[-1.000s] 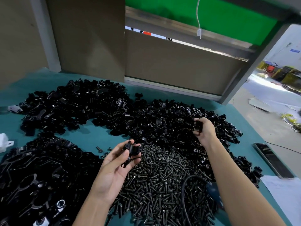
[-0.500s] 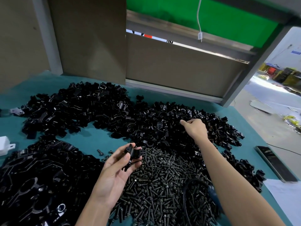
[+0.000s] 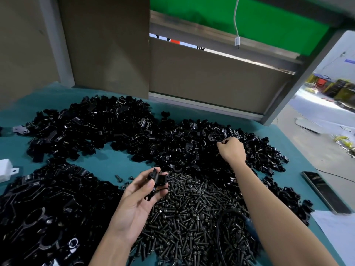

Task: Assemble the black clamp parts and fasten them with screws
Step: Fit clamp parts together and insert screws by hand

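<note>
Apparently fetching mate: L hand (image 3: 138, 200) gripped clamp half (image 3: 158, 179); R hand (image 3: 231, 150) curled in far-edge parts pile (image 3: 184, 144), grip unclear; next, seat halves.

Right hand (image 3: 231, 150): fingertips buried among clamp parts (image 3: 182, 143), grip indiscernible. Black cable (image 3: 217, 229) partly hidden behind the right forearm (image 3: 269, 208). White box (image 3: 4, 170) cut by left edge.

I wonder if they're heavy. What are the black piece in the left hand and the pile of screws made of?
The clamp piece held in the left hand looks like moulded plastic or coated metal: smooth, black, softly shiny, so either is possible. The screws look like dark metal: threaded shafts with dull grey glints.
</note>
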